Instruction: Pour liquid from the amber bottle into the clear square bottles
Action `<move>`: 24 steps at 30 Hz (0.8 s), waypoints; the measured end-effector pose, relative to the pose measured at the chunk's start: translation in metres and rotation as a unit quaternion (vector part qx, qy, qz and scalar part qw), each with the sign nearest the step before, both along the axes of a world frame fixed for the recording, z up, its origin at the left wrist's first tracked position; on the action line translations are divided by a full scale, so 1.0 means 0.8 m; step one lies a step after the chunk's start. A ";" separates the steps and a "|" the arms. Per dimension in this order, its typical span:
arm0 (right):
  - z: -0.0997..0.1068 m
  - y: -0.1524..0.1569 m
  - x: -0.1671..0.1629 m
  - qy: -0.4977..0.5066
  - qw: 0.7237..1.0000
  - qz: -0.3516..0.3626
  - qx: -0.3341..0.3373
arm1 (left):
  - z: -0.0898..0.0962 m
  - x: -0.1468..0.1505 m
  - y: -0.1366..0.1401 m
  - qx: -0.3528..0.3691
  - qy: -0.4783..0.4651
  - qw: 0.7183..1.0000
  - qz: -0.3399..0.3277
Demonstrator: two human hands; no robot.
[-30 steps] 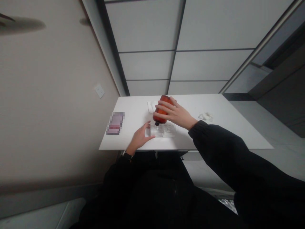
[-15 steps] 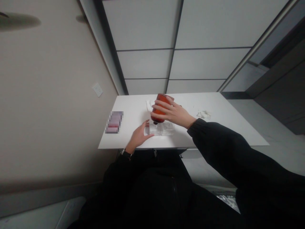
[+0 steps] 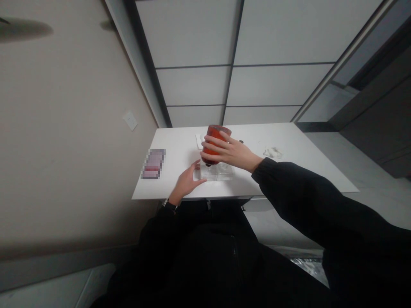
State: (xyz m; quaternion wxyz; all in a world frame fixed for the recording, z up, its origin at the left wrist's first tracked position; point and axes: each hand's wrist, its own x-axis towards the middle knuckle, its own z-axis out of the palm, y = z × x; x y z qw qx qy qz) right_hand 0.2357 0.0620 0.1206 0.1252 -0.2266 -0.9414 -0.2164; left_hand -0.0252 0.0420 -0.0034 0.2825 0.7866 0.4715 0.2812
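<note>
My right hand grips a reddish-amber bottle, its fingers across the side. The bottle is tipped, with its broad base up and away from me and its small dark mouth low. Beneath that mouth stand clear, see-through containers side by side; their exact shape is hard to make out. My left hand curves round the left end of the clear container, thumb on the near side and fingers on the far side. Whether liquid is flowing cannot be made out.
The white table carries a blurred-out pinkish item at left, a crumpled white tissue at right and a small dark round piece behind my right hand. Something white lies left of the bottle. Panelled doors rise behind.
The bottle's base has come up slightly and turned a little more toward view. The dark round piece shows more fully. My left hand keeps its place at the clear container.
</note>
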 end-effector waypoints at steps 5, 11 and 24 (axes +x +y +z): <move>-0.001 -0.002 -0.002 0.006 1.000 -0.002 -0.022 | 0.001 0.001 0.000 0.001 0.005 1.000 0.002; -0.001 -0.003 -0.004 0.031 0.998 0.015 -0.047 | 0.001 0.000 0.000 0.005 0.006 1.000 0.000; 0.008 -0.015 -0.013 -0.022 1.000 0.002 0.018 | -0.003 0.000 0.002 0.016 0.003 1.000 -0.001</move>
